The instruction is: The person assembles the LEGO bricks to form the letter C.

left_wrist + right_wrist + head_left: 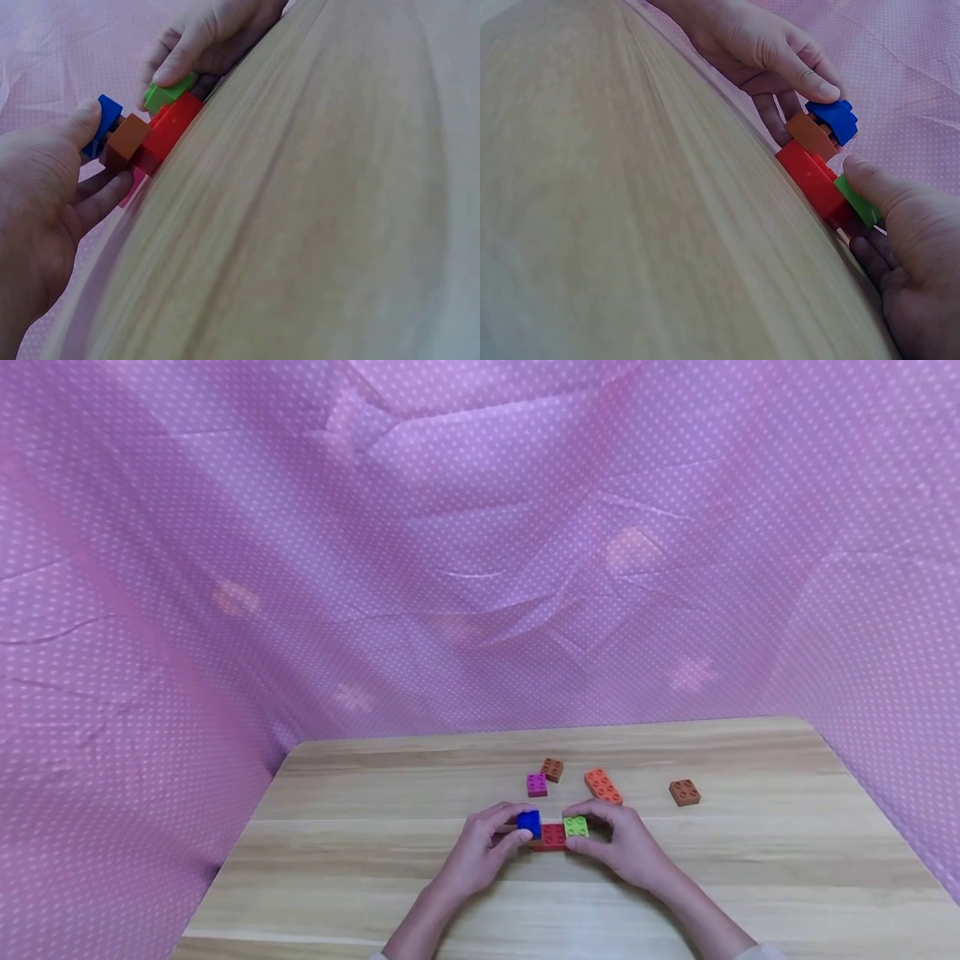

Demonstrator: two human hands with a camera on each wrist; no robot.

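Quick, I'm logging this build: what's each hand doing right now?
Left hand: closed, holding the small blue studded plastic brick.
Right hand: closed, holding the small lime-green studded plastic brick.

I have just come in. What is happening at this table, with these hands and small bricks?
A person is handling toy bricks on a wooden table. The left hand holds a blue brick, tilted over a brown brick at one end of a red brick. Studs show between blue and brown, so they do not look fully pressed together. The right hand grips a green brick at the other end. Beyond the hands lie a magenta brick, an orange brick and two loose brown bricks.
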